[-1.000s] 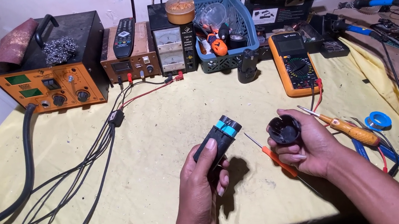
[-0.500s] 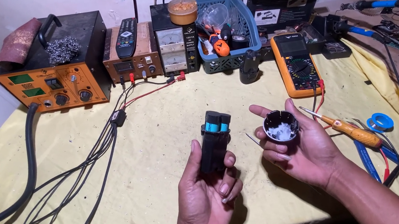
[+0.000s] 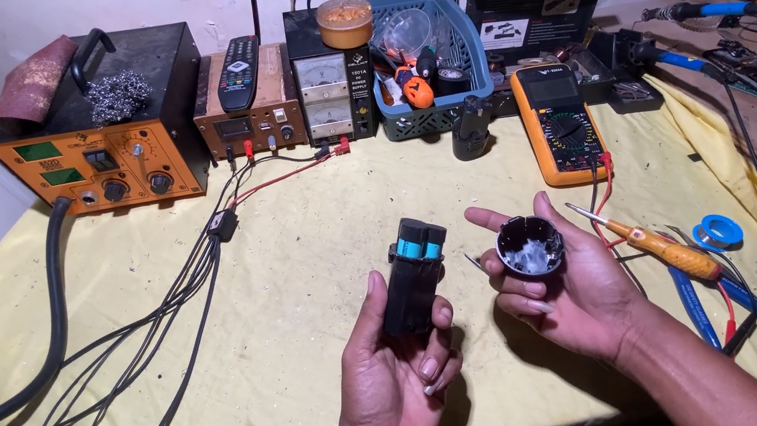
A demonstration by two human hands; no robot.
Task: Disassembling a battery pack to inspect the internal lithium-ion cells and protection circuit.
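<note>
My left hand (image 3: 395, 383) holds a black oblong battery pack (image 3: 414, 278) upright over the yellow table cloth (image 3: 304, 255); blue cell ends show at its open top. My right hand (image 3: 563, 290) lies palm up just to the right, cradling a round black cap (image 3: 530, 246) with whitish residue inside. The two parts are a few centimetres apart and do not touch.
An orange-handled screwdriver (image 3: 652, 244), blue-handled pliers (image 3: 716, 296) and a blue tape roll (image 3: 718, 233) lie right of my right hand. Behind stand an orange multimeter (image 3: 562, 123), blue basket (image 3: 424, 54), power supply (image 3: 334, 88) and orange station (image 3: 98, 136). Black cables (image 3: 179, 295) run across the left.
My left hand has turned the battery pack from tilted to upright and raised it. My right hand has opened up flatter, showing the inside of the cap.
</note>
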